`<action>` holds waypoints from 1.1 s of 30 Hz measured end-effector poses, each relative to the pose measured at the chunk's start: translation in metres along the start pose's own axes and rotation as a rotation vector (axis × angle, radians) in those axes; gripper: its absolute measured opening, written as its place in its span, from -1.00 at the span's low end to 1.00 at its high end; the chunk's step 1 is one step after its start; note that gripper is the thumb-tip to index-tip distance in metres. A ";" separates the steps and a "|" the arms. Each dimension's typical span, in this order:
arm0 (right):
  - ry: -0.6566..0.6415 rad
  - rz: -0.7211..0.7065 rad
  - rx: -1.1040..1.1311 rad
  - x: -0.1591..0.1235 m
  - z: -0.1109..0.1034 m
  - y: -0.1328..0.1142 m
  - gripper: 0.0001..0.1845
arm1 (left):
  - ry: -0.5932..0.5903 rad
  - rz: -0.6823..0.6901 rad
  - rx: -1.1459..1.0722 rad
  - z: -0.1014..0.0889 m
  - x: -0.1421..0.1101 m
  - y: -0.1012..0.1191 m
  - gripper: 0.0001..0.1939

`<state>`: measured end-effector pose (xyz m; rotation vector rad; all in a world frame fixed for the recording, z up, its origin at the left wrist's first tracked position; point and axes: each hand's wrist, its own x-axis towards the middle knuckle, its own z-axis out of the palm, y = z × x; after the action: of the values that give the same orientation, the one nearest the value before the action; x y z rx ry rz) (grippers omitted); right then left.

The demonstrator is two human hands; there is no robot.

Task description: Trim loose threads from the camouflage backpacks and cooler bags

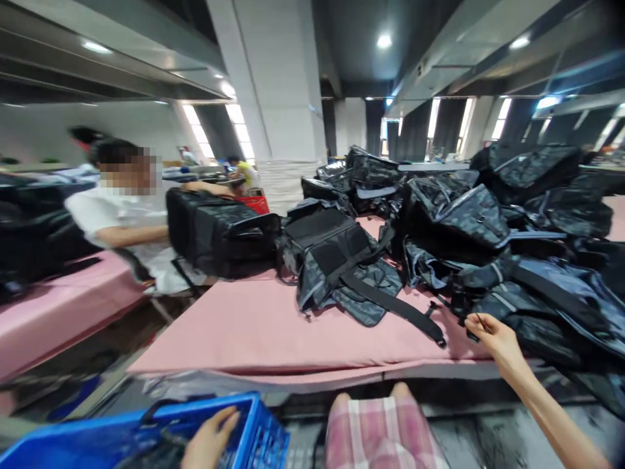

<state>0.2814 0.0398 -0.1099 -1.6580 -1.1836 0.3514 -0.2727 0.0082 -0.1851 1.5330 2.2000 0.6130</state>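
Observation:
My right hand (498, 342) is at the right edge of the pink-covered table, its fingers pinched on a thin dark piece (483, 322) that I cannot identify. Beside it lies a dark camouflage backpack (527, 316) with black straps. Low in the view, my left hand (209, 438) hangs over the inside of a blue plastic crate (271, 430), thumb and fingers apart. Dark material (161, 451) shows in the crate next to that hand. Another camouflage backpack (336, 254) lies at the table's middle, its wide black strap (395, 303) stretched toward the front edge.
Several more backpacks (449, 208) are piled on the pink table (229, 326) at the back and right. On the left, a person in white (117, 215) handles a black bag (219, 231). A white pillar (278, 85) rises behind, near a red crate (256, 203).

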 end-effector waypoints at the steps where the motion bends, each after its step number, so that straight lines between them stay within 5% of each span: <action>1: 0.007 -0.020 -0.118 -0.001 -0.007 0.012 -0.64 | -0.065 0.029 -0.050 0.031 0.007 0.009 -0.72; 4: 0.088 0.018 -0.400 -0.002 -0.034 0.044 -0.67 | -0.297 0.199 -0.185 0.126 0.012 0.051 -0.70; 6: 0.166 0.067 -0.467 0.002 -0.052 0.060 -0.72 | -0.479 0.306 -0.290 0.173 0.005 0.085 -0.68; 10: 0.251 0.052 -0.516 0.017 -0.072 0.079 -0.66 | -0.651 0.423 -0.316 0.206 0.000 0.163 -0.64; 14: 0.335 0.044 -0.503 0.028 -0.097 0.094 -0.65 | -0.556 0.694 -0.186 0.209 -0.008 0.262 -0.66; 16: 0.400 0.072 -0.501 0.026 -0.116 0.104 -0.64 | -0.460 1.009 -0.148 0.222 -0.031 0.314 -0.68; 19: 0.484 0.129 -0.498 0.011 -0.141 0.119 -0.62 | -0.382 1.673 -0.189 0.257 -0.083 0.390 -0.64; 21: 0.522 0.170 -0.497 -0.002 -0.152 0.127 -0.58 | -0.281 1.922 -0.134 0.280 -0.113 0.438 -0.59; 24: 0.530 0.199 -0.497 -0.022 -0.164 0.134 -0.54 | -0.128 1.856 0.042 0.303 -0.127 0.494 -0.55; 28: 0.614 0.267 -0.522 -0.036 -0.190 0.141 -0.49 | -0.126 1.715 0.208 0.308 -0.094 0.514 -0.70; 33: 0.622 0.488 -0.608 -0.024 -0.220 0.154 -0.40 | -0.076 1.584 0.159 0.276 -0.033 0.452 -0.54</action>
<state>0.5067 -0.1030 -0.1526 -2.3525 -0.4140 -0.2608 0.2379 0.1519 -0.1604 3.0827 0.5405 0.6928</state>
